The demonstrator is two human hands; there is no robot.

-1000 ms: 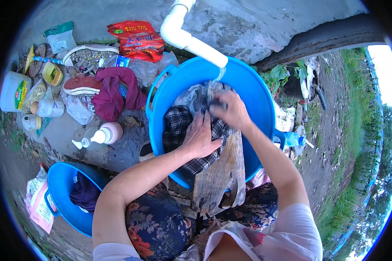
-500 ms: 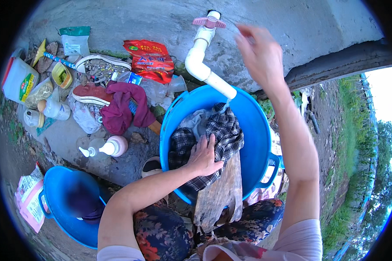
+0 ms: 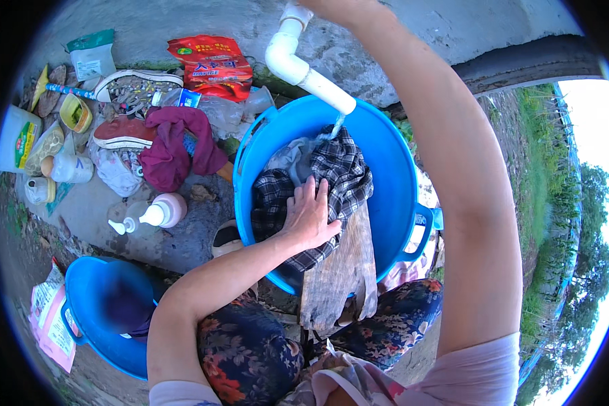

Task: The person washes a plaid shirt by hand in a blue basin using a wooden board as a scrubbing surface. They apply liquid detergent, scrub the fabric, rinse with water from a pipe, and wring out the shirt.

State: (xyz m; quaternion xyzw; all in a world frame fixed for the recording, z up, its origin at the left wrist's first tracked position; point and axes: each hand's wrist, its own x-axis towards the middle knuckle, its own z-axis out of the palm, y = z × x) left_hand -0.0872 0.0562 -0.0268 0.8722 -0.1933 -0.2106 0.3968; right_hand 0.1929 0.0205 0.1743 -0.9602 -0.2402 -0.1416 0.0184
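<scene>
My left hand [image 3: 309,215] lies open, fingers spread, on a black-and-white plaid cloth [image 3: 342,166] bunched inside a large blue tub [image 3: 394,183]. Beneath the wrist, a worn wooden board [image 3: 338,284] leans from my lap into the tub. A grey wet cloth [image 3: 287,159] lies against the plaid one. From the white pipe spout [image 3: 325,91] a stream of water [image 3: 337,127] falls onto the cloth. Only part of my right hand [image 3: 342,8] shows, up at the top edge by the upper end of the pipe; its fingers and the tap handle are out of view.
Left of the tub lie a maroon cloth [image 3: 169,152], a red shoe [image 3: 123,132], a red packet [image 3: 213,68] and a pump bottle [image 3: 166,211]. A smaller blue basin [image 3: 98,338] with dark cloth stands at lower left. The concrete wall [image 3: 413,40] rises behind the tub.
My right hand has moved up and left to the top of the pipe, partly leaving the picture. The water stream looks fuller. The view has shifted; my left hand stays on the cloth.
</scene>
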